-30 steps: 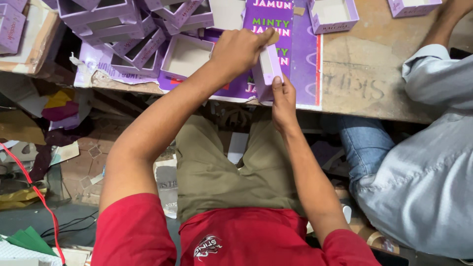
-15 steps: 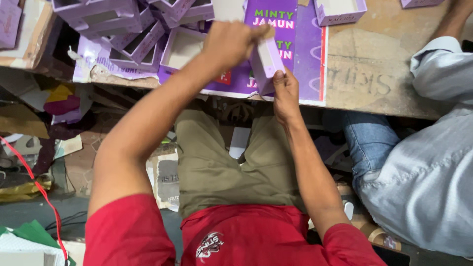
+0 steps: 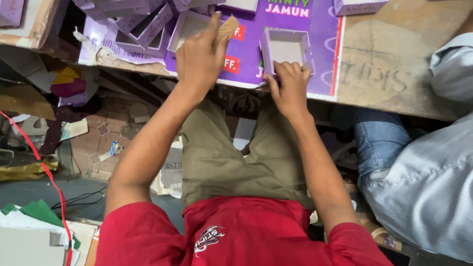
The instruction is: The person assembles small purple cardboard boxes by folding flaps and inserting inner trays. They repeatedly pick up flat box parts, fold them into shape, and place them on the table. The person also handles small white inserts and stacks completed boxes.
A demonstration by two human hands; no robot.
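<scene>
clutter fills the far side of the tabletop (image 3: 394, 74): a heap of purple open boxes (image 3: 143, 24) at the upper left, one more purple box (image 3: 359, 6) at the top edge, and a large purple printed sheet (image 3: 315, 59) spread under the work. a second person's grey sleeve (image 3: 451, 66) and jeans-clad leg (image 3: 379, 143) sit close at the right, clear of the hands. scraps of card and paper litter the floor (image 3: 93, 143) below.

the right hand (image 3: 290, 86) rests its curled fingers on the near wall of a small purple open tray (image 3: 286, 49) lying on the sheet. the left hand (image 3: 199, 56) is raised just left of it, pinching a small tan card piece (image 3: 228, 25) between thumb and fingers.

half a second ago both hands held the tray up on its side; now it lies flat, mouth up, and the left hand has let go of it.
</scene>
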